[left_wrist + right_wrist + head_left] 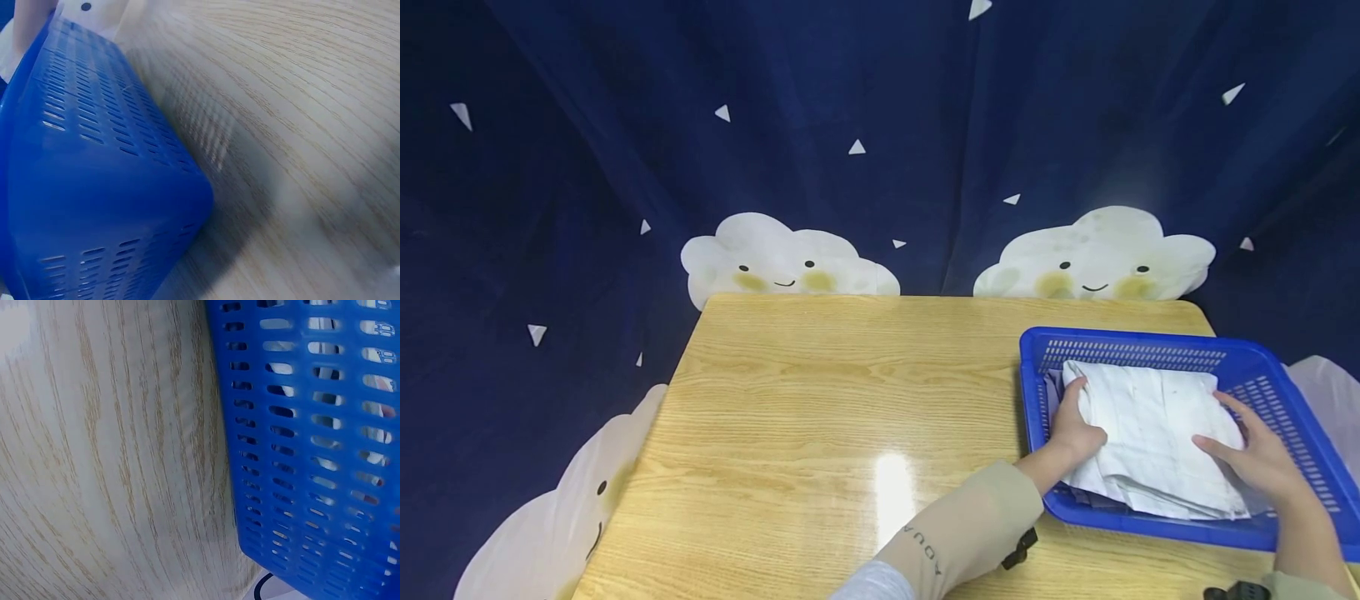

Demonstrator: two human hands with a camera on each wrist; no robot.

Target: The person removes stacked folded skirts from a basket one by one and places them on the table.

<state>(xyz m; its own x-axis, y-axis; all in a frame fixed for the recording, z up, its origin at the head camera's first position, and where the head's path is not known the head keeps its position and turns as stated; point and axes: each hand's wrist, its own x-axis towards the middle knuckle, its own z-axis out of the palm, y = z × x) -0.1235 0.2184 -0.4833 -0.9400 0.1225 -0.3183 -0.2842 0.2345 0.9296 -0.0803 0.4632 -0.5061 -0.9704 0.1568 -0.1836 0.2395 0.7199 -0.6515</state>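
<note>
A folded white cloth point(1150, 433) lies in a blue plastic basket point(1150, 527) at the right of the table. My left hand point(1073, 429) reaches over the basket's left side and grips the cloth's left edge, its thumb on top. At the opposite edge, my right hand point(1258, 454) holds the cloth with the thumb over it and fingers spread toward the far corner. Darker grey cloth point(1054, 392) shows beneath the white one along the left. Both wrist views show mostly the basket's slotted outer walls, with the hands' grip out of sight.
The wooden table point(812, 400) extends to the left of the basket. A dark blue curtain point(910, 100) with white clouds and triangles hangs behind and beside it. The basket's raised rim surrounds the cloths.
</note>
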